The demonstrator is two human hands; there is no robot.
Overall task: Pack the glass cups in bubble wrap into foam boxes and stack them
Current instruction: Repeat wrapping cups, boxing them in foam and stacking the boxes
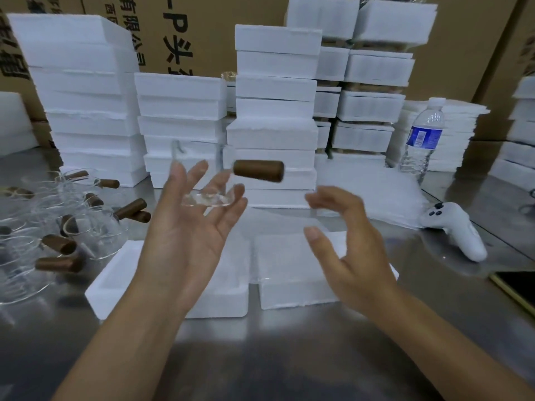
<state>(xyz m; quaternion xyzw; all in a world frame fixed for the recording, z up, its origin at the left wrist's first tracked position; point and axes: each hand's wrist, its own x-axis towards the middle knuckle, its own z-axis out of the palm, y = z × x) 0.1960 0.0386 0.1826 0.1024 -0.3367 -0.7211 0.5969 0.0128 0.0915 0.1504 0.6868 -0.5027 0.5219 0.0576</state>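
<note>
My left hand [185, 238] is raised palm up, fingers straight. A clear glass cup [206, 200] rests on them by its thick base, and its brown wooden handle [258, 171] sticks out to the right. My right hand [347, 256] hovers beside it with loosely curved fingers and holds nothing. An open white foam box [110, 287] lies on the table beneath my left hand. A flat foam lid [289, 285] lies beside the box, under my right hand. More glass cups with wooden handles [72, 227] are heaped at the left.
Tall stacks of white foam boxes [275, 111] line the back of the steel table, with cardboard cartons behind. White wrap sheets [376, 192] lie at the right. Also on the right: a water bottle [422, 137], a white controller [454, 230] and a phone [518, 287].
</note>
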